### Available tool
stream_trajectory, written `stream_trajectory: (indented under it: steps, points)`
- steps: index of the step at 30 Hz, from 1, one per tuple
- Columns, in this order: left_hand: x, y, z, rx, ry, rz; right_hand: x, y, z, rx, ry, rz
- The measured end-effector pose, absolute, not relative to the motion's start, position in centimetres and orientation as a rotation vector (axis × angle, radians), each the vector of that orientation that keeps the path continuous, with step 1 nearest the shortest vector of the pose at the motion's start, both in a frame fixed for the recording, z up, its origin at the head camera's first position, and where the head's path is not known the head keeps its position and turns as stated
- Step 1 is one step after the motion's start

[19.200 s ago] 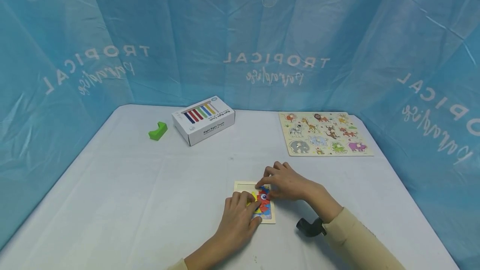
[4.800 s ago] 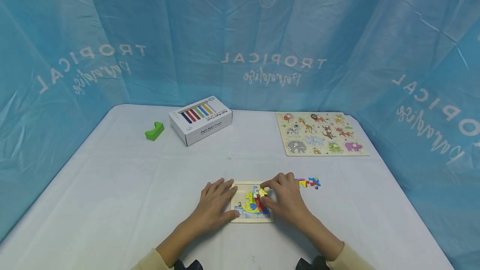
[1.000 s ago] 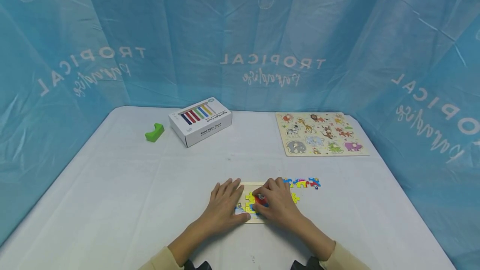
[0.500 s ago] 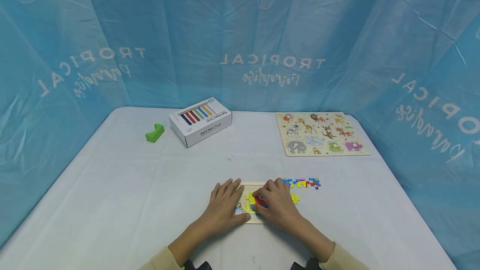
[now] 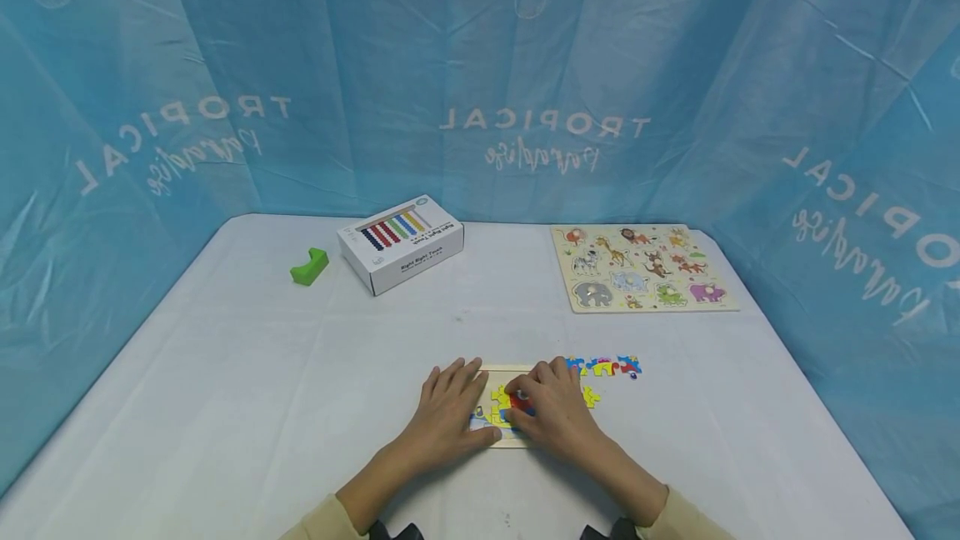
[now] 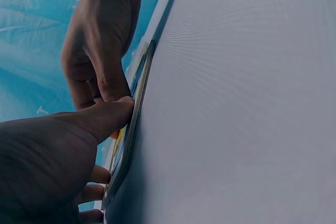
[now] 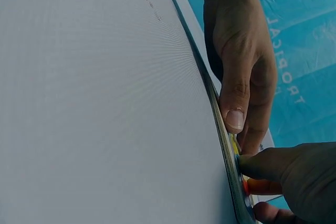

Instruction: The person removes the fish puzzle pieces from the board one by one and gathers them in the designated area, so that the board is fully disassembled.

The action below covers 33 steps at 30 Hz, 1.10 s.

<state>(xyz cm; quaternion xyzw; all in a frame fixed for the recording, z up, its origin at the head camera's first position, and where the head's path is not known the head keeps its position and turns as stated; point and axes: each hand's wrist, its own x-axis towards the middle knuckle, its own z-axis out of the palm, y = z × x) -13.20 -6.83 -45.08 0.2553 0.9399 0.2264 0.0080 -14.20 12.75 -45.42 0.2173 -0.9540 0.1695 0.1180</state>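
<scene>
Left hand (image 5: 442, 417): fingers straight, slightly spread, lying over the left side of a small wooden puzzle board (image 5: 504, 367); thumb out to the board's near edge; grips nothing. Right hand (image 5: 558, 413): fingers bent, thumb and index close together, pinching a red piece (image 5: 519, 400) with an eye printed on it, down at the board's surface. Right palm and fingers hide the board's right side, so can't tell how the piece sits there. Both wrist views: thumbs of both hands at the board's near edge, board flat on the white tabletop (image 5: 225, 390).

In the board, left of the red piece: yellow pieces (image 5: 498, 395), pale blue ones below. Upper left shows bare wood. Loose yellow piece (image 5: 592, 397) just right of the right hand. Beyond it, a short row of loose multicolored pieces (image 5: 602, 367), partly behind the fingers.

Farther back: animal puzzle board (image 5: 641, 269) at right, white box (image 5: 401, 244) with colored bars left of center, green block (image 5: 309, 267) just left of the box. Blue curtain (image 5: 480, 57) with mirrored "TROPICAL Paradise" print surrounds the back and sides.
</scene>
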Motion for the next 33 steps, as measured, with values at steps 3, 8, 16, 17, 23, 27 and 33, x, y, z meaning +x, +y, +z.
stream_trajectory:
  steps: [3,8,16,17,23,27,33]
  points:
    - [-13.17,-6.81,-45.11,0.794,2.940,0.713,-14.23,12.75,-45.36,0.635,-2.797,0.502]
    - [-13.25,-6.75,-45.20,0.798,2.949,0.711,-14.25,12.72,-45.32,0.627,-2.810,0.514]
    - [-13.29,-6.69,-45.17,0.798,2.944,0.722,-14.29,12.68,-45.42,0.606,-2.824,0.553]
    - [-13.29,-6.69,-45.14,0.800,2.943,0.726,-14.27,12.68,-45.42,0.605,-2.823,0.567]
    - [-13.28,-6.69,-45.04,0.800,2.930,0.748,-14.17,12.65,-45.45,0.603,-2.812,0.625]
    - [-13.31,-6.73,-45.01,0.800,2.933,0.743,-14.17,12.65,-45.56,0.603,-2.804,0.602]
    - [-13.33,-6.75,-45.09,0.806,2.936,0.744,-14.11,12.68,-45.64,0.616,-2.796,0.580]
